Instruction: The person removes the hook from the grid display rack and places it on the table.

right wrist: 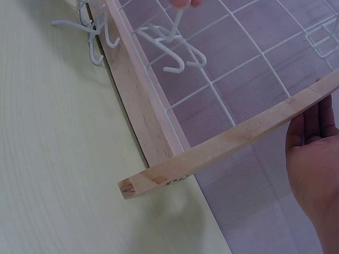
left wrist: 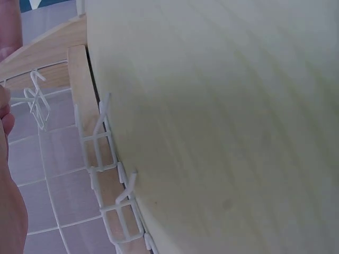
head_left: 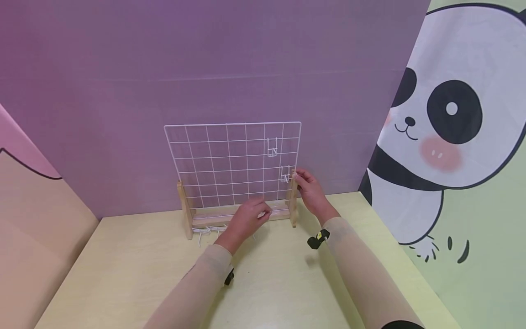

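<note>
With the fingertips of my left hand (head_left: 246, 219) I pinch a white wire hook (right wrist: 168, 38) by its single prong, and its two bent ends point away from my fingers. The hook is in front of the lower part of the white wire grid (head_left: 231, 170), near the base rail (head_left: 210, 222); I cannot tell whether it touches the wires. My right hand (head_left: 312, 194) grips the right post (head_left: 293, 201) of the wooden stand near its top, the fingers reaching behind the wood. The grid stands up between that post and the left post (head_left: 185, 212). Two more hooks hang on its right side: the upper hook (head_left: 272, 155) a little in from the edge, the lower hook (head_left: 285, 177) close to the right post. Beside the base rail, to the left of my left hand, loose hooks (head_left: 208, 230) lie on the pale desk (head_left: 279, 283). A purple wall (head_left: 287, 45) rises behind the stand, and a large panda picture (head_left: 454, 114) covers part of the wall to my right.
</note>
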A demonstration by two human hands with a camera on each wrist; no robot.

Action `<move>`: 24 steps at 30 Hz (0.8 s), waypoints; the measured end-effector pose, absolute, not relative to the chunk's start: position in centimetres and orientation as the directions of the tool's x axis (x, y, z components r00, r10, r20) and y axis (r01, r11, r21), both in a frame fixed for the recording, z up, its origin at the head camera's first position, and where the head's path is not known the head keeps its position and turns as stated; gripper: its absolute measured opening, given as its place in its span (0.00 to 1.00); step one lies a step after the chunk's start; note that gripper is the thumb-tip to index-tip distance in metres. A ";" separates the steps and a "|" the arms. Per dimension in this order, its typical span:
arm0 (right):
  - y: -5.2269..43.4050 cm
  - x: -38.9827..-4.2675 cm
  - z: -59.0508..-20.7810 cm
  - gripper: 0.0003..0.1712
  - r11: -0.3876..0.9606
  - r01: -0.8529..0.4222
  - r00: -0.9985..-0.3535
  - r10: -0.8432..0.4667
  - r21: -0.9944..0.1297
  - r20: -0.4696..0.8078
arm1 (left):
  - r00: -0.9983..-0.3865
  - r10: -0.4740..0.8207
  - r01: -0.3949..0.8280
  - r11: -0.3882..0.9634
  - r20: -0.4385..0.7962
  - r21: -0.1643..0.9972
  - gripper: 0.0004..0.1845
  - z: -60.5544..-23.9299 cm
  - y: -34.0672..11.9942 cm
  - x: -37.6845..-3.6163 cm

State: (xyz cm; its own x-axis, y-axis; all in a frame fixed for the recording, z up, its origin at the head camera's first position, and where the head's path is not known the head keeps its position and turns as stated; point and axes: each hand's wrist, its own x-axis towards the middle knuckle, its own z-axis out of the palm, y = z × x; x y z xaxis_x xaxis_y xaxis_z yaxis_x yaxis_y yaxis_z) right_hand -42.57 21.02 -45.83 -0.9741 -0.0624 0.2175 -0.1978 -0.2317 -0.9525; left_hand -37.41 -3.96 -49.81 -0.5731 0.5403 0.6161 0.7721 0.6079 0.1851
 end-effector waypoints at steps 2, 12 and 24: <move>21.0 -42.5 -45.8 0.08 -0.233 -0.193 -0.975 -0.065 -0.953 0.213 | -0.586 0.541 0.765 0.615 0.603 0.192 0.04 -50.1 -3.9 -37.4; 21.0 -42.4 -45.7 0.07 -0.211 -0.191 -0.976 -0.064 -0.959 0.209 | -0.599 0.579 0.768 0.610 0.554 0.193 0.03 -50.6 -3.7 -37.3; 21.1 -42.7 -45.9 0.07 -0.212 -0.181 -0.979 -0.055 -0.960 0.197 | -0.587 0.611 0.784 0.593 0.531 0.185 0.03 -50.7 -3.4 -37.3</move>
